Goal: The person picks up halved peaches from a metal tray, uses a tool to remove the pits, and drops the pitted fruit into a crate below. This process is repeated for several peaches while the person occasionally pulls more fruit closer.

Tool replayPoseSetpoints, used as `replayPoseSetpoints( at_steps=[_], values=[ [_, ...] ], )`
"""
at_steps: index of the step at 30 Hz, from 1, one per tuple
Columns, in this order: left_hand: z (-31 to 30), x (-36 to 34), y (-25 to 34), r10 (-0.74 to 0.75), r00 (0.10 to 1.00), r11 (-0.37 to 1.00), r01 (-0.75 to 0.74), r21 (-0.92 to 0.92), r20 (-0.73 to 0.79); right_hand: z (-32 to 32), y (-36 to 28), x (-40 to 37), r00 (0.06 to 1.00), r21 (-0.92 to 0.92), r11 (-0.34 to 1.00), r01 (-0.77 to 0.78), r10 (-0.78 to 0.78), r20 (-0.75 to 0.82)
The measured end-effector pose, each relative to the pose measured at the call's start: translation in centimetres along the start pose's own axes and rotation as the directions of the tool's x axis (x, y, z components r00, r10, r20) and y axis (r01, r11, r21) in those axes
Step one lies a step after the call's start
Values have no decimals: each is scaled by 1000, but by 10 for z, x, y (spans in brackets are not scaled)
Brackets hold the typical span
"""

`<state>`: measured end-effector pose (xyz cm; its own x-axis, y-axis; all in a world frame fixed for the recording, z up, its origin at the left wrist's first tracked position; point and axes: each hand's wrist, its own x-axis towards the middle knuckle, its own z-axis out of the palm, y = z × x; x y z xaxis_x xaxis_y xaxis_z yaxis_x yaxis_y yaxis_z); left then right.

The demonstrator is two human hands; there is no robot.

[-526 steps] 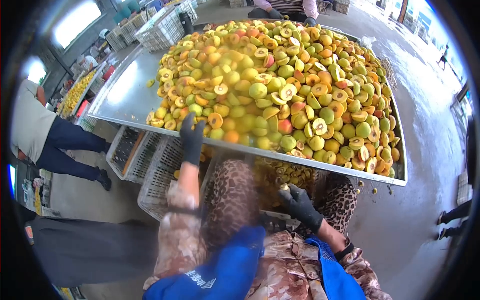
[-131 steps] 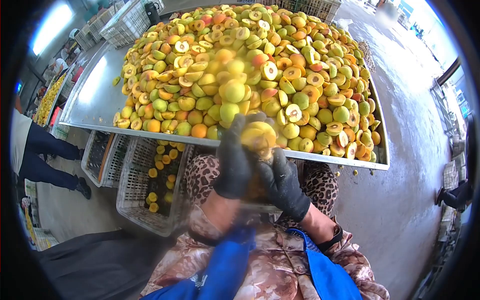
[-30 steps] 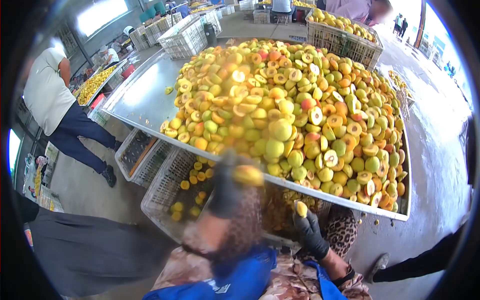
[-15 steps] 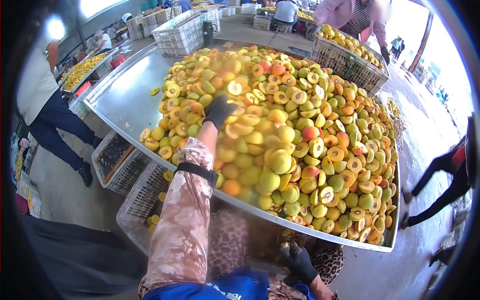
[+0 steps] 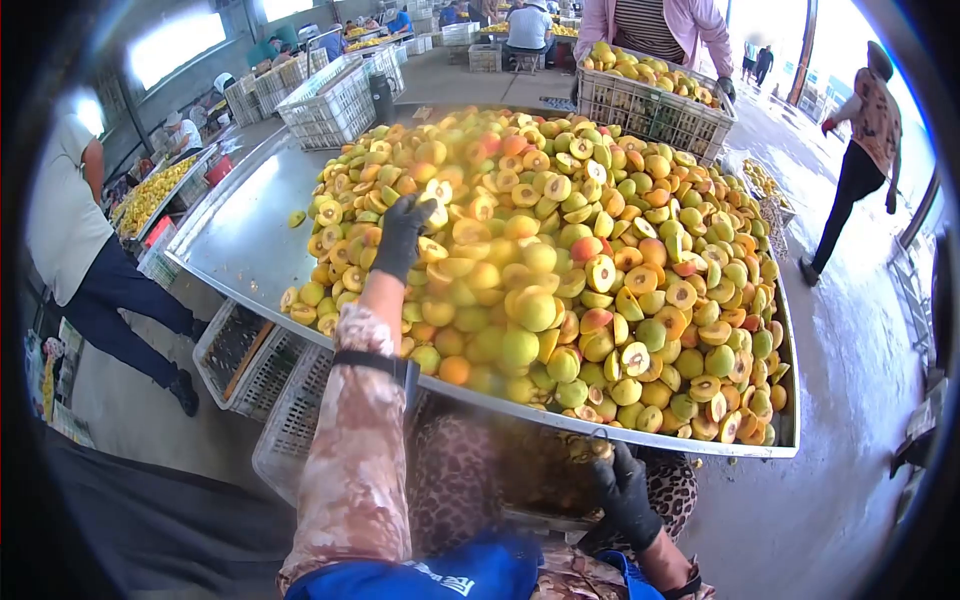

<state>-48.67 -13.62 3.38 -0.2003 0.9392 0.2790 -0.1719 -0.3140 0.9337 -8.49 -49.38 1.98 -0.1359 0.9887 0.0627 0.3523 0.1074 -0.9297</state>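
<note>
My left hand, in a black glove, reaches over the near left part of a heap of halved yellow-green and orange peaches. Its fingers are slightly bent and apart, touching the heap beside a cut half; nothing is clearly held. The heap lies on a metal tray table. Below the table's near edge, my right hand, also gloved in black, has its fingers closed around a small tool with a thin dark loop. Most of that tool is hidden by the fingers, and the area beside it is blurred.
White plastic crates stand at the far left corner beside a dark bottle. Lower crates sit under the left edge. Opposite, a person in pink is at a fruit-filled crate. Another person walks at right; one stands at left.
The view has shifted, with the heap lower left. My left hand stays over the same fruit, its fingers more bent. My right hand has risen slightly toward the table edge. A walker shows fully at right.
</note>
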Motion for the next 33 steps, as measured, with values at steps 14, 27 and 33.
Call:
replayPoseSetpoints(
  at_steps=[14, 27, 33],
  values=[
    [120, -279, 89, -139, 936, 925, 239, -295, 322, 45, -38, 27, 984, 241, 960, 140, -162, 77],
    [141, -320, 75, -300, 908, 880, 382, -281, 294, 24, -38, 33, 965, 23, 976, 217, -211, -155],
    [173, -335, 95, -470, 848, 645, 519, -561, 244, 39, -31, 15, 995, 260, 964, 63, -41, -87]
  ],
)
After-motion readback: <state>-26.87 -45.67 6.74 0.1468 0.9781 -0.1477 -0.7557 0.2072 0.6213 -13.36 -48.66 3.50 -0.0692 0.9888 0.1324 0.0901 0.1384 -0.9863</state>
